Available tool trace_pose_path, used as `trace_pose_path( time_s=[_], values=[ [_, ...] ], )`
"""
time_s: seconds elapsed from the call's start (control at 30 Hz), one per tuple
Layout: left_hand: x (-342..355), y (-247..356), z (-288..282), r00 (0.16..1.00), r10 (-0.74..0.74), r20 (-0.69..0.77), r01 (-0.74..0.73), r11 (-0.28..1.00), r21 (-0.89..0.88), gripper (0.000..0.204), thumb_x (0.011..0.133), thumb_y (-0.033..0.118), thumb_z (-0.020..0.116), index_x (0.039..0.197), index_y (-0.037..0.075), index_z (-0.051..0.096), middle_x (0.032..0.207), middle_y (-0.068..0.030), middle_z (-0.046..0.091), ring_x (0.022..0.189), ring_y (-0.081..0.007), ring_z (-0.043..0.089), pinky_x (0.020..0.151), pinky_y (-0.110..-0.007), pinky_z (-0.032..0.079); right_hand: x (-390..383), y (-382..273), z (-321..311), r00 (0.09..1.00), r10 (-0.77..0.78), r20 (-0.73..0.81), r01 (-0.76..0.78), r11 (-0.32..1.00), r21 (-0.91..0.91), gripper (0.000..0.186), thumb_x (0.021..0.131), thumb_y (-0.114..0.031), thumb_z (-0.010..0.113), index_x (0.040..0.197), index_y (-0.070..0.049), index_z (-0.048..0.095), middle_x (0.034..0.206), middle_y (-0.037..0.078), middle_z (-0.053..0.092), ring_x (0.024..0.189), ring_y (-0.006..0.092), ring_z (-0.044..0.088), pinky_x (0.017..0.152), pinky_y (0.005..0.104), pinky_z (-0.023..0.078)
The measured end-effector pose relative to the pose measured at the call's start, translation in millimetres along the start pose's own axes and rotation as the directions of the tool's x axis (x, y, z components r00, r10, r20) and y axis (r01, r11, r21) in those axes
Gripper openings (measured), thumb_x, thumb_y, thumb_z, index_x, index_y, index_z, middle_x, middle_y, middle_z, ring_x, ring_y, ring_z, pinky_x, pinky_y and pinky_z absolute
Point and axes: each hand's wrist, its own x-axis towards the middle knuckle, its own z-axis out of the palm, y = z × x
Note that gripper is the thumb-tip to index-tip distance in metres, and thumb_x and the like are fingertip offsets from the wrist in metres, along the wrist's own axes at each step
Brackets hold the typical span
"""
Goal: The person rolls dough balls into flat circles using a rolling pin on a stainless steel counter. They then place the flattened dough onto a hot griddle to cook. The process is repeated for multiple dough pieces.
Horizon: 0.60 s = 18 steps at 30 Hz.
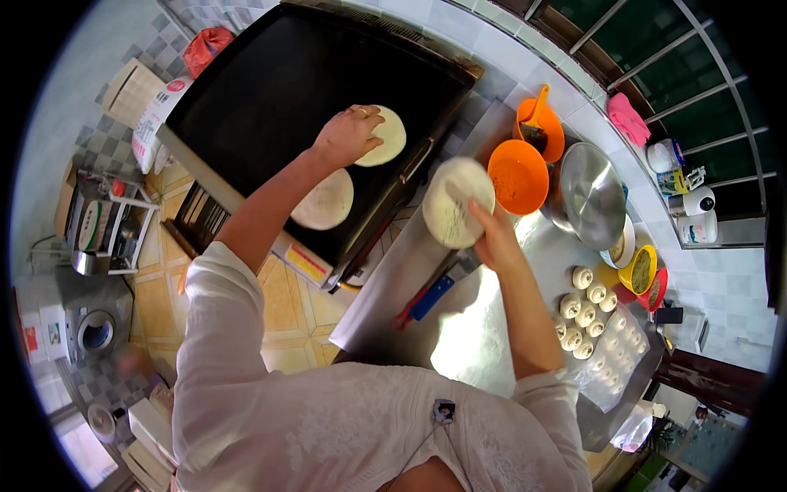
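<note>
Left hand: the left hand (348,135) reaches over the griddle, its fingers bent and close together on the left part of the far flatbread (392,139); whether it grips the edge or only presses, one cannot tell, as the fingertips are partly hidden.
Right hand: the right hand (492,236) is closed on the rim of a pale dough round (452,193), the thumb lying on the upper face and the other fingers mostly out of sight beneath.
Dough round: raised at the bench's griddle side, just left of the front orange bowl, its face turned up toward the person and dark flecks showing through.
Griddle: a wide black griddle (262,90) carries the far flatbread and, nearer the person, a near flatbread (325,203), which lies flat below the left wrist.
Bench: on the metal bench (471,348), a tool with a blue handle (430,297) lies near the right forearm.
Bowls: the front orange bowl (518,182) stands before a rear orange bowl (556,131) with a brush (538,107) in it; a steel bowl (592,197) is just to their right.
Dough balls: a cluster of dough balls (584,313) sits right of the right forearm, beside more under a clear plastic sheet (611,365).
</note>
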Motion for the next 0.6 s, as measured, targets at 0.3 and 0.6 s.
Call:
trace_pose_path(
  time_s=[0.3, 0.6],
  values=[
    [-11, -29, 4, 0.960, 0.022, 0.278, -0.070, 0.984, 0.164, 0.067, 0.095, 0.043, 0.058, 0.149, 0.007, 0.040, 0.153, -0.0127, 0.041, 0.140, -0.0266, 0.041, 0.114, -0.061, 0.028, 209, -57, 72, 0.737, -0.479, 0.477, 0.441, -0.194, -0.876, 0.062, 0.091, -0.043, 0.066, 0.140, -0.009, 0.049, 0.133, 0.018, 0.058, 0.121, 0.0391, 0.056, 0.101, 0.0473, 0.045],
    [38, -79, 6, 0.990, 0.048, -0.129, -0.036, 0.995, 0.092, 0.031, 0.094, 0.015, 0.061, 0.124, 0.008, 0.064, 0.133, -0.0059, 0.062, 0.129, -0.0222, 0.053, 0.107, -0.056, 0.038, 248, -47, 39, 0.806, -0.485, 0.340, 0.143, -0.397, -0.906, 0.050, 0.094, -0.023, 0.061, 0.142, -0.012, 0.052, 0.151, 0.010, 0.045, 0.144, 0.0310, 0.034, 0.115, 0.0603, 0.026]
  ],
)
